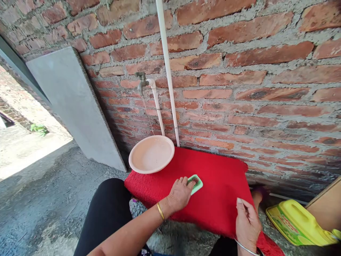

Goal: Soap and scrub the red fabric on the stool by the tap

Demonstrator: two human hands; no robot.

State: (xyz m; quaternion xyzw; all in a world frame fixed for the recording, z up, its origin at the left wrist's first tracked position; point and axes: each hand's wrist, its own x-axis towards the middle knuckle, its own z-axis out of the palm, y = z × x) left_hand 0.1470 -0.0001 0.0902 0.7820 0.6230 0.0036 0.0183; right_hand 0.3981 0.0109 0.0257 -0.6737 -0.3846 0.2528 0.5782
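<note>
My left hand (181,193), with a gold bangle at its wrist, is closed on a light green scrubbing brush (196,185). Darker green bristles show on the brush's upper face, and the thumb lies across them. Beneath it spreads a red cloth (213,195) draped over a low surface. By the cloth's right edge, my right hand (248,225) has its fingers curled in and the thumb lying along them. Whatever these fingers may hold is hidden. A silver bangle circles that wrist. Beyond my left hand stands a pale pink basin (151,154) on the cloth's back left corner.
Water trickles from a tap (142,82) into the basin. White pipes (167,67) run up the brick wall (239,71). A grey slab (76,110) leans at left. On the right lies a yellow jug (298,222), and part of a bare foot (257,198) shows beyond the cloth.
</note>
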